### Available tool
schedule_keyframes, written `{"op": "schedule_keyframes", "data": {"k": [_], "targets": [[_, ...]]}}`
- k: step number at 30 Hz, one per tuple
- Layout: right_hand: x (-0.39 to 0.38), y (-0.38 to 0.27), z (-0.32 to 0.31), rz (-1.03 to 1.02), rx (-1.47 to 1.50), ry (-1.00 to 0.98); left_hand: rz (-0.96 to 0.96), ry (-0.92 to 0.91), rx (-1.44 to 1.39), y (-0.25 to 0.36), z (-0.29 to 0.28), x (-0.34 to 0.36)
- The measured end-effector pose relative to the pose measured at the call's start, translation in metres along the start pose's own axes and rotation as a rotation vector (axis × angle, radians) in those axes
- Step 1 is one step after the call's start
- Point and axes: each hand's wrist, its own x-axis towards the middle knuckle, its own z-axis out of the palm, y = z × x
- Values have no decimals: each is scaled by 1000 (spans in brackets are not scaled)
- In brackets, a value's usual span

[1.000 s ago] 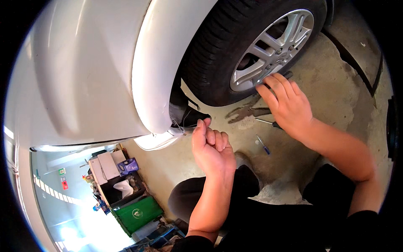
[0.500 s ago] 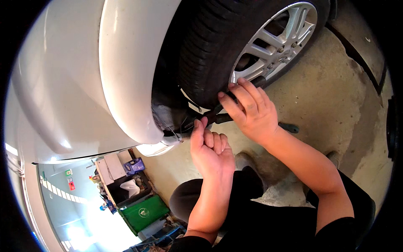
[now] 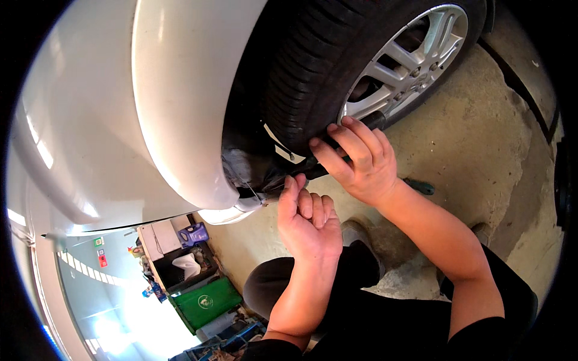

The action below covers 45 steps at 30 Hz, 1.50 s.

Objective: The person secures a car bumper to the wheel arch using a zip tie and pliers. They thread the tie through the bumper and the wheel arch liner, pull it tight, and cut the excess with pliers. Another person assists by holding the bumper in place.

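My left hand (image 3: 310, 225) is closed, palm turned up, with thumb and index finger pinched at the lower edge of the black wheel-arch liner (image 3: 244, 161). What lies in the pinch is too small and dark to make out. Just right of it, my right hand (image 3: 364, 161) bends its fingers over a dark-handled tool (image 3: 376, 121), whose grip end pokes out beyond the fingertips. My palm hides most of the tool. The fingertips are close to the tyre (image 3: 292, 84). A thin wire-like piece (image 3: 252, 191) hangs by the liner's lower edge.
A silver-spoked wheel (image 3: 415, 66) is at top right. The car's pale body panel (image 3: 174, 102) fills the left. A dark green object (image 3: 419, 186) shows beyond my right wrist. At lower left are a purple jug (image 3: 193, 234) and a green box (image 3: 208, 302).
The wheel sits slightly farther right in view. Both hands have shifted only a little. The pale gap between tyre and liner looks wider, and less of the dark tool shows between my hands.
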Motion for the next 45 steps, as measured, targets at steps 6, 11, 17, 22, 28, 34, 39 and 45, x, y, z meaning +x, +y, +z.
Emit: {"op": "schedule_keyframes", "data": {"k": [6, 11, 17, 22, 28, 34, 39, 45], "targets": [[6, 2, 2, -40, -21, 20, -11, -12, -60, -1, -1, 0], [4, -4, 2, -47, -67, 61, -13, -41, -65, -1, -3, 0], [1, -7, 8, -31, -36, 69, -12, -51, -62, -1, -5, 0], [4, -7, 5, -7, -15, 44, 7, -57, -50, -3, -5, 0], [-1, -8, 10, 7, -15, 81, 12, -43, -60, -2, -3, -1], [5, -4, 12, -5, 7, 151, -26, -79, -78, -2, -10, -1], [21, 8, 3, -84, 157, 69, -10, -26, -33, -6, -10, -1], [25, 22, -10, -181, 192, -109, 28, -110, -27, -22, -28, -3]]}}
